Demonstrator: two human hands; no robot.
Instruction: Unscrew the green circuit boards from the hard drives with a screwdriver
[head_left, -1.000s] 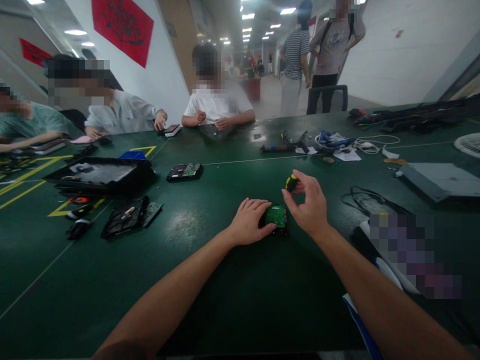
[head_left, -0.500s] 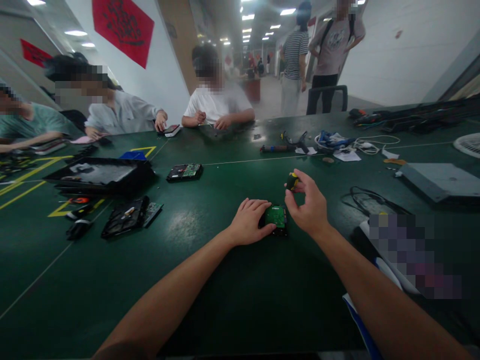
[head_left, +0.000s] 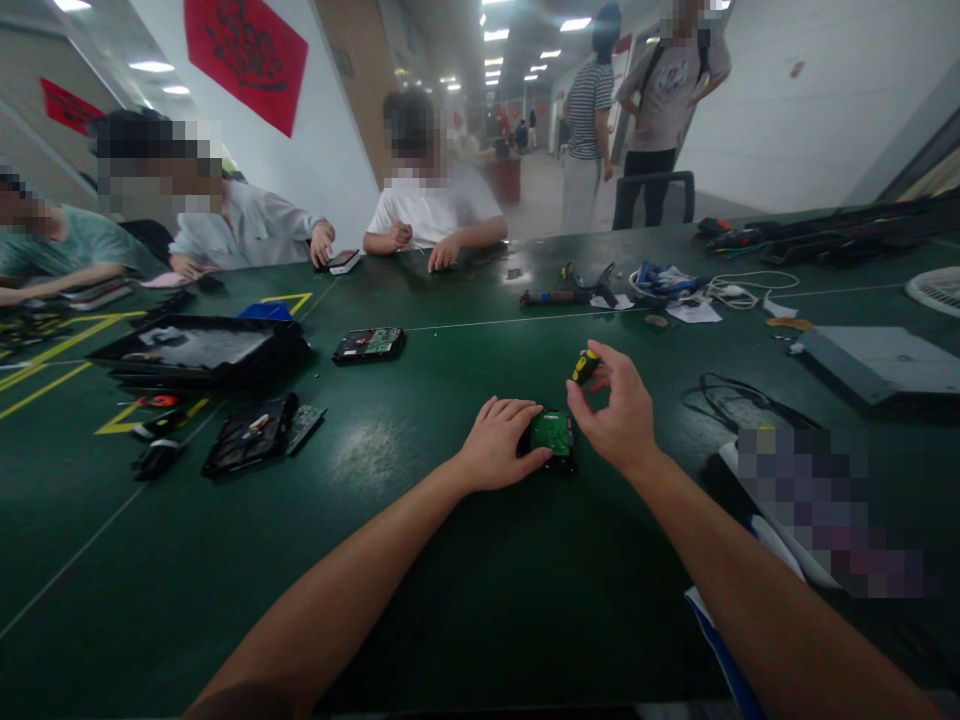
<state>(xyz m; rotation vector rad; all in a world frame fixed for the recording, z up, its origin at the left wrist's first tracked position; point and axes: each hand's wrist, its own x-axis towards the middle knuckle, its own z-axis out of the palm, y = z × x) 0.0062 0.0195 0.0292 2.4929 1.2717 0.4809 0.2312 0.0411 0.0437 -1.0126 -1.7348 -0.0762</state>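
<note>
A small hard drive (head_left: pixel 553 437) with a green circuit board facing up lies on the dark green table (head_left: pixel 420 580). My left hand (head_left: pixel 501 442) rests on its left edge, fingers curled over it and holding it down. My right hand (head_left: pixel 619 412) is just right of the drive, pinching a screwdriver with a yellow and black handle (head_left: pixel 583 366) held upright over the board. The screwdriver's tip is hidden behind my fingers.
Another hard drive (head_left: pixel 370 343), a black tray (head_left: pixel 199 348) and dismantled black parts (head_left: pixel 259 432) lie to the left. Tools and cables (head_left: pixel 660 283) sit further back, a grey panel (head_left: pixel 877 360) at right. Seated people work across the table; two people stand behind.
My right hand's fingers have shifted slightly on the screwdriver handle, which stays over the drive. My left hand has not moved.
</note>
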